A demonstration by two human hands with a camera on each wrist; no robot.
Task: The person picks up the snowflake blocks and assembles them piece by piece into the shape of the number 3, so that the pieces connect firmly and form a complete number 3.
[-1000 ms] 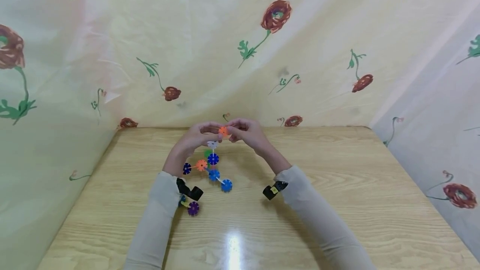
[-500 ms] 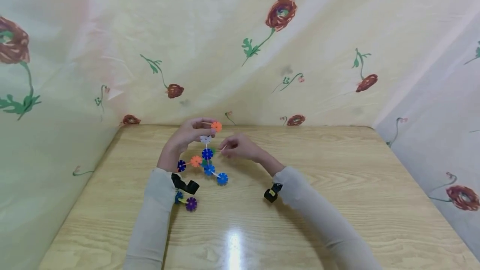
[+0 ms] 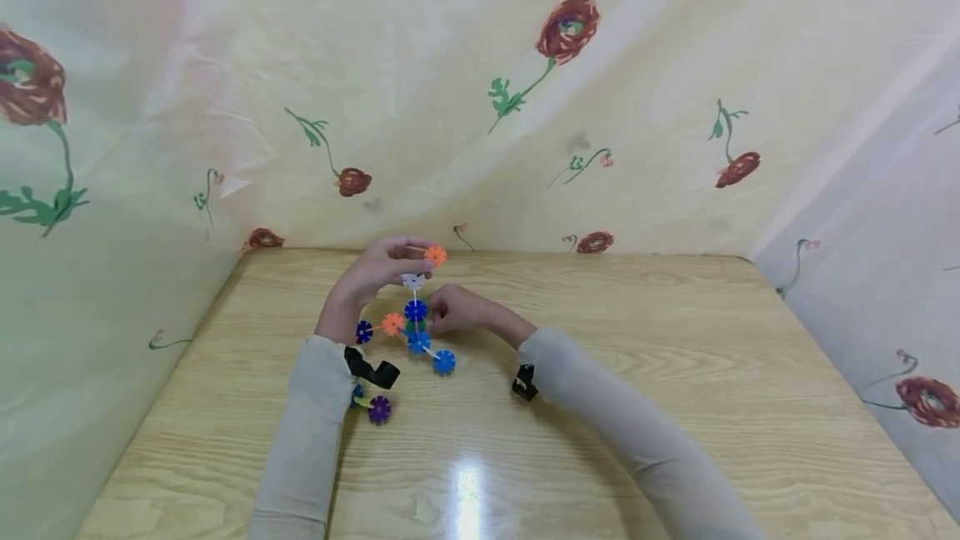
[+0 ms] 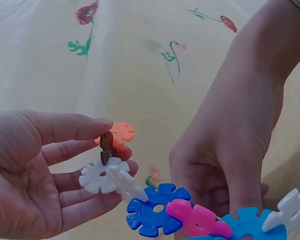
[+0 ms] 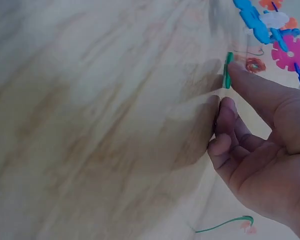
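Note:
Notched plastic discs, slotted together, make a branching chain with blue (image 3: 416,311), pink (image 4: 197,218) and white discs (image 4: 104,176). My left hand (image 3: 378,267) holds the chain's upper end, pinching a brown disc (image 4: 106,145) beside an orange one (image 4: 122,133). My right hand (image 3: 459,311) is low behind the chain, near the tabletop. In the right wrist view, its thumb touches a green disc (image 5: 228,70) seen edge-on. The other fingers (image 5: 221,142) are loosely bent and apart from that disc.
A purple disc (image 3: 379,410) joined to a yellow piece lies on the wooden table (image 3: 675,407) beside my left forearm, which partly hides that group. A flowered cloth (image 3: 450,90) hangs behind the table and along its sides.
My right hand has left the orange disc at the top and come down leftward behind the chain. My left hand moved slightly left with the chain, then stayed nearly still.

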